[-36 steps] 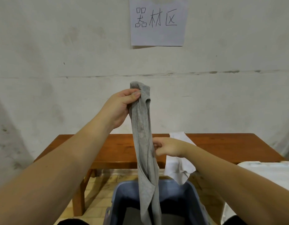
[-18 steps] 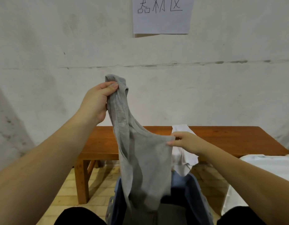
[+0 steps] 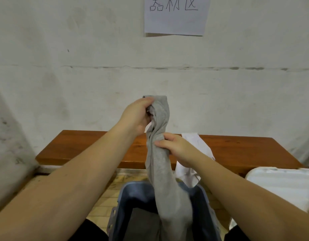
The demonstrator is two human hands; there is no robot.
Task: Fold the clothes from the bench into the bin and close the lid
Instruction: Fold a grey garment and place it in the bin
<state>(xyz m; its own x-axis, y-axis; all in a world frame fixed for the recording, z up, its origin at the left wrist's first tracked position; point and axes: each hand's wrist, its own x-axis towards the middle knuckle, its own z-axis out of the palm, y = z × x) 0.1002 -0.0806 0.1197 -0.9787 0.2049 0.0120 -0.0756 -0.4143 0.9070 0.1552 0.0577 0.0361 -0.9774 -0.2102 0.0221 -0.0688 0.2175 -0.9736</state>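
Fingers: both sets are curled and clamped on the same grey knit cloth garment (image 3: 159, 153).
Left hand (image 3: 137, 116): raised in front of the wall, bunching the garment's top end in its fist, thumb on top.
Right hand (image 3: 174, 147): lower down and just beside the left, pinching the twisted middle of the garment between thumb and fingers.
Grey garment: hangs as a narrow, gathered column from the left hand, its lower end trailing into the bin.
Bin: a blue-grey plastic bin (image 3: 132, 193) on the floor below the hands, open, with dark grey fabric already lying inside.
Bench: a long brown wooden bench (image 3: 91, 146) stands against the wall beyond the bin.
White garment (image 3: 195, 148): a crumpled white cloth draped over the bench's front edge, behind the right wrist.
Lid: a white plastic lid (image 3: 280, 185) lies at the right, apart from the bin.
Wall: a white paper sign (image 3: 175, 18) with handwritten characters is stuck up high.
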